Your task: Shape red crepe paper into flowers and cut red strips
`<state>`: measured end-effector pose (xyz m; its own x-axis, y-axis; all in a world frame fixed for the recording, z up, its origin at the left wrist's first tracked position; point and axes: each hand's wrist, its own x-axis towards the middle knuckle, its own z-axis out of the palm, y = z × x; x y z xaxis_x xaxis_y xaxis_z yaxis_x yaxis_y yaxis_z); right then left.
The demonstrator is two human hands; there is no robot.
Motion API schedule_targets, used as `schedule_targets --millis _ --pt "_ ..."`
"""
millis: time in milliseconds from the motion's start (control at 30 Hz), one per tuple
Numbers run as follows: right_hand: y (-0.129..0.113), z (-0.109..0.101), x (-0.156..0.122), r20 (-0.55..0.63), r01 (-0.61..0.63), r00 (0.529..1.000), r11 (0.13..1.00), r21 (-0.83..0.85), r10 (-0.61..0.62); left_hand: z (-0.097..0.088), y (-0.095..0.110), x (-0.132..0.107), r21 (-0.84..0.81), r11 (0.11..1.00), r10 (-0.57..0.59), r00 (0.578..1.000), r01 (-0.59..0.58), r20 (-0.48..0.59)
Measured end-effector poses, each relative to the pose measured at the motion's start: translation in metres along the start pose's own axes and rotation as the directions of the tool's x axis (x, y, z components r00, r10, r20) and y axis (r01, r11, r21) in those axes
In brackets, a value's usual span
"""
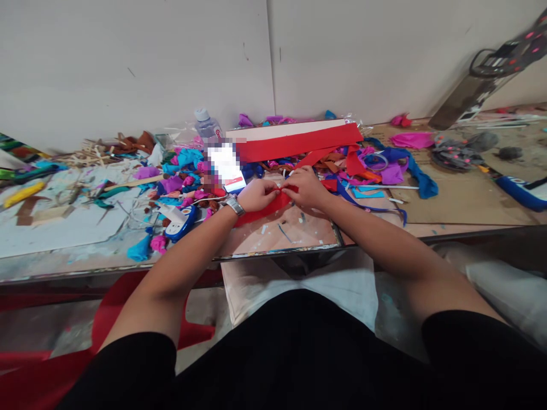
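A strip of red fabric (pixel 268 212) lies over the near part of the table, its upper edge pinched in both hands. My left hand (pixel 257 195), with a watch (pixel 235 205) on the wrist, closes thumb and fingers on that edge. Close beside it, my right hand (pixel 306 188) pinches the same red fabric, the fingertips of both hands almost touching. Just beyond the left hand stands a phone (pixel 228 165) with a bright screen. Behind the hands rests a larger folded red cloth (pixel 299 142) with a pale strip along its top.
Colourful fabric scraps (pixel 183 165) are heaped around. A water bottle (pixel 208 126) stands near the wall. A blue-and-white power strip (pixel 180 224) sits left, with a cable. Cardboard (pixel 461 199) covers the right side, where a dark tumbler (pixel 461 99) leans. A tape roll (pixel 376 162) lies among scraps.
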<state>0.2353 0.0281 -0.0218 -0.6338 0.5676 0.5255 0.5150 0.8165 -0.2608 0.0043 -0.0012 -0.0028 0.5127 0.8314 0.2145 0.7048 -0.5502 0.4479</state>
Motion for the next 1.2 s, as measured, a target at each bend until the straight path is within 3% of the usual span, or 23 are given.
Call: schedule_targets --millis 500,700,1000,1200 --pt "0.001 0.001 0.000 -0.030 0.035 0.999 0.998 0.059 -0.033 -0.004 -0.001 0.002 -0.271 0.960 -0.030 0.991 0.065 0.131" --pt "0.003 0.001 0.000 -0.043 0.068 0.997 0.996 0.061 -0.066 -0.003 -0.005 0.005 -0.353 0.921 -0.102 0.978 0.162 0.183" --pt "0.007 0.004 -0.002 -0.066 0.122 0.990 0.993 0.007 -0.121 -0.002 -0.009 0.005 -0.464 0.848 -0.208 0.966 0.256 0.153" --pt "0.000 -0.002 -0.001 -0.040 0.100 0.994 0.995 0.003 -0.100 0.001 -0.012 0.006 -0.444 0.858 -0.210 0.966 0.257 0.153"
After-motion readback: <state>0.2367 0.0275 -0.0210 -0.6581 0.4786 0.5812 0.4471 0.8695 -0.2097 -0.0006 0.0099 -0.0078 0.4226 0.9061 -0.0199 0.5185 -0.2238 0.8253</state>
